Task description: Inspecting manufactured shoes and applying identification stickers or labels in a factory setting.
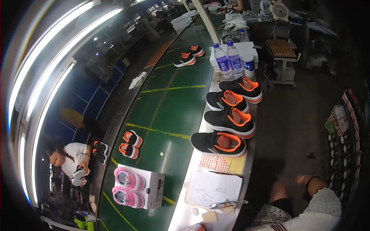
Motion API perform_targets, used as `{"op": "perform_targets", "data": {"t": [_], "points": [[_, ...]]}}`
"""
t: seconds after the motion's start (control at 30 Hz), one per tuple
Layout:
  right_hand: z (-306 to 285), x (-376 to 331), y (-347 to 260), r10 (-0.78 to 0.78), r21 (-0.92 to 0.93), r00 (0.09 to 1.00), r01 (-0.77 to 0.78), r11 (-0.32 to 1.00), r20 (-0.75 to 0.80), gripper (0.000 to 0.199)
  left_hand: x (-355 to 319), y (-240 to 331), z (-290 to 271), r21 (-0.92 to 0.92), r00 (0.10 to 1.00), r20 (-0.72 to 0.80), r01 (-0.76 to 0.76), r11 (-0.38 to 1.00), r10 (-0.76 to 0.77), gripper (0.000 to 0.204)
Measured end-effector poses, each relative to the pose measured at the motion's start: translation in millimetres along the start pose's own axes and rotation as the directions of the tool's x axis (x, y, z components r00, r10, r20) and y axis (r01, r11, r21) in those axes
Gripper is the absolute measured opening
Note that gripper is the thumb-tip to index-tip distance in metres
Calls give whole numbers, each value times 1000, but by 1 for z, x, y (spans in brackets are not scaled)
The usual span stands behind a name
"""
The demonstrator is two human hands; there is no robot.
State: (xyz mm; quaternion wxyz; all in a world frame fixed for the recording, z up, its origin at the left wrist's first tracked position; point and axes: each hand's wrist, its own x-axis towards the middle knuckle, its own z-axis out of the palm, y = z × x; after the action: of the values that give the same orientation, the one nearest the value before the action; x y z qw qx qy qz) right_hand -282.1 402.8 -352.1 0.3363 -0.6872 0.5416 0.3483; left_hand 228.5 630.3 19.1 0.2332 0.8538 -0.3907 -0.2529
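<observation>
My right hand is low at the right, beside my bare knee, with a black band and a thin bracelet at the wrist. It is dark and its fingers cannot be made out. My left hand is out of view. Left of my knee, a white ledge carries an open spiral notebook with handwriting, and a pen lies across its lower edge. Beyond the notebook, several black sneakers with orange linings stand in a row. A pale block lies below the notebook.
Pink shoes sit on a white shoebox on the green conveyor belt, with small black-orange shoes beyond. Bottles stand at the ledge's far end. Across the belt, a co-worker holds a shoe. A shoe rack is at right.
</observation>
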Motion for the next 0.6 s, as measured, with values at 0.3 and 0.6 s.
{"op": "perform_targets", "data": {"t": [0.3, 0.6], "points": [[54, -135, 89, 2, 391, 1000, -11, 920, 22, 39, 42, 146, 49, 94, 971, 235, 16, 995, -38, 62], [-6, -206, 117, 392, 722, 872, -471, 507, 293, 48, 123, 273, 60, 343, 901, 428, -83, 936, -77, 61]]}}
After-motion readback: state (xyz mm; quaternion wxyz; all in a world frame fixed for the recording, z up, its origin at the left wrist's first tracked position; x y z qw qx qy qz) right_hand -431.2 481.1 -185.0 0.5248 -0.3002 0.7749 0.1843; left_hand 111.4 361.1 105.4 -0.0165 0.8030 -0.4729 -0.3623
